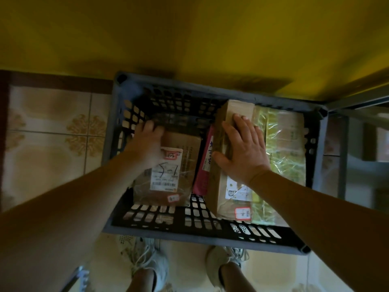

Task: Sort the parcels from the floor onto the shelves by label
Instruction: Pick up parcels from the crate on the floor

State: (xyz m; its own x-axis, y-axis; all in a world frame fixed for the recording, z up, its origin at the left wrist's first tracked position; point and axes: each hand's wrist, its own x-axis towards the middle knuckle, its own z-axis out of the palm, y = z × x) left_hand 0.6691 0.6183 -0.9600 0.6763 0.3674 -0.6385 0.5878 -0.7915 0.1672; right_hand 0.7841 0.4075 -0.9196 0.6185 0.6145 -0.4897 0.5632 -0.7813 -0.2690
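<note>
The labelled parcel [168,175] is being gripped by the left hand [147,142] with curled fingers, the taller parcel [222,192] lying under the flat, spread fingers of the right hand [242,150].

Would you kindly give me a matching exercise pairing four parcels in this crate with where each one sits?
Things:
1 box with handwritten label
2 pink parcel
3 tall brown box
4 film-wrapped parcel

Places:
A far right of the crate
B under the flat right hand
C under the left hand
D on edge between the two brown boxes

Pairs: 1-C, 2-D, 3-B, 4-A
</note>
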